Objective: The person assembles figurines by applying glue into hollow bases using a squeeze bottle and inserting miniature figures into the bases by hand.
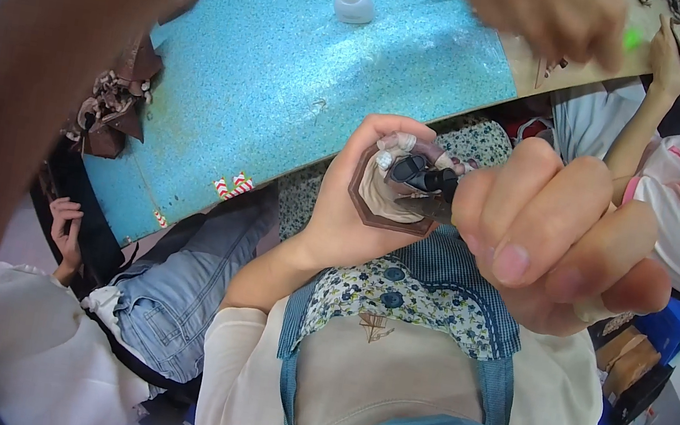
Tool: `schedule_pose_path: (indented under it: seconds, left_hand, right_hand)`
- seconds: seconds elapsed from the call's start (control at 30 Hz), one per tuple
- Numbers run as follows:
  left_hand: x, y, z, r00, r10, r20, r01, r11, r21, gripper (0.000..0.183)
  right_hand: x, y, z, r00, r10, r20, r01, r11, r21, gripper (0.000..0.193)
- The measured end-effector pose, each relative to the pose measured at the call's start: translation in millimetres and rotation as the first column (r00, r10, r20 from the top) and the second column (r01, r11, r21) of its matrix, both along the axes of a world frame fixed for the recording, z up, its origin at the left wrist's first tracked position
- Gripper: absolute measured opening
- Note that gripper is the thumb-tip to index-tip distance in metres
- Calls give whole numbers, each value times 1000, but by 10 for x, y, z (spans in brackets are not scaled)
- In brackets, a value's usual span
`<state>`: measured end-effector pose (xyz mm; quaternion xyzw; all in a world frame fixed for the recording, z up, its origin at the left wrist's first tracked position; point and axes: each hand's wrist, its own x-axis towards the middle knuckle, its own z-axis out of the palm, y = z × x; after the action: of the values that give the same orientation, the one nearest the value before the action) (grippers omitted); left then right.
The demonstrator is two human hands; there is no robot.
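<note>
Head view: left hand holds one octagonal-based figurine.

A long desk runs slantwise across the scene, its top a bright, finely flecked blue — giving way to a plain tan section on the right. White light glares off the blue near that join and softens to a sheen toward the middle. Bits of striped tape lie along the near edge. Beyond that edge shows a dark, pale-speckled surface — floor or seat, I cannot tell. Boxes, blue, brown and black, crowd the lower right.
</note>
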<state>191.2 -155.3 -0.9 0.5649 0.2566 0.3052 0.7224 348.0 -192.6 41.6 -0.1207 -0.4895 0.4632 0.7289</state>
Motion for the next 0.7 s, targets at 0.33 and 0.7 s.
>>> schedule_pose_path:
  seconds: [0.33, 0.7]
  left_hand:
    - [-3, -7, -37, 999, -48, 25, 45, 991, 128, 67]
    - [-85, -105, -18, 1000, -29, -11, 30, 992, 124, 59]
  right_hand:
    - [-114, -117, 39, 998, -4, 56, 1, 998, 63, 38]
    - [-259, -211, 85, 992, -46, 115, 35, 995, 91, 34]
